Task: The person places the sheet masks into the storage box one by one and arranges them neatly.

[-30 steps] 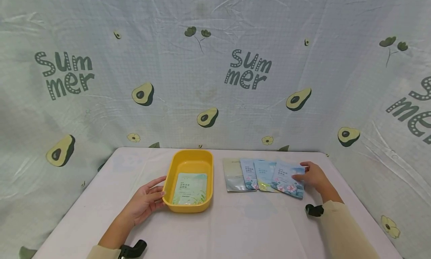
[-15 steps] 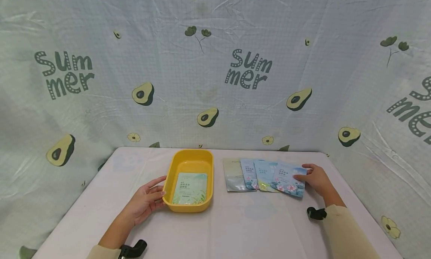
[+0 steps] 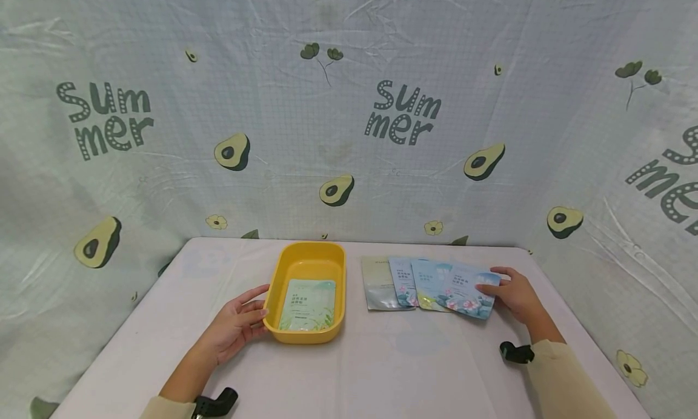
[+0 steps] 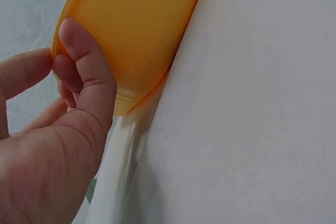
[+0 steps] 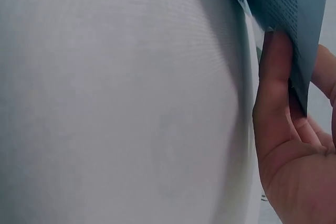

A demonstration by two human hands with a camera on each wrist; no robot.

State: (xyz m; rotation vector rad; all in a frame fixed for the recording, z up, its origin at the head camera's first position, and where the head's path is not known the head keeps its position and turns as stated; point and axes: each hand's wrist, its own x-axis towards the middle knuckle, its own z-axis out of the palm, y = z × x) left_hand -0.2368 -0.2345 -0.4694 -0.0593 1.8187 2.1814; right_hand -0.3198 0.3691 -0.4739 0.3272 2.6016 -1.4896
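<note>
At the left, my left hand [image 3: 235,325] pinches the near left rim of a yellow plastic tray [image 3: 339,292]; the left wrist view shows thumb and fingers on the tray wall [image 4: 142,30]. A pale green sheet mask packet [image 3: 308,305] lies flat in the tray. On the right, my right hand [image 3: 514,293] pinches the right edge of a blue floral sheet mask packet [image 3: 470,290]. Its printed back [image 5: 283,3] shows in the right wrist view, tilted up off the table. The packet's left part overlaps a light blue and yellow-green packet [image 3: 431,280].
Left of these lie another blue packet [image 3: 403,281] and a silver-beige packet [image 3: 378,286], fanned in an overlapping row. The white table [image 3: 403,370] meets a printed cloth backdrop [image 3: 283,195] at its far edge.
My right hand has drifted slightly right, drawing the blue floral packet a little with it and uncovering more of its neighbour. The left hand and tray stay put.
</note>
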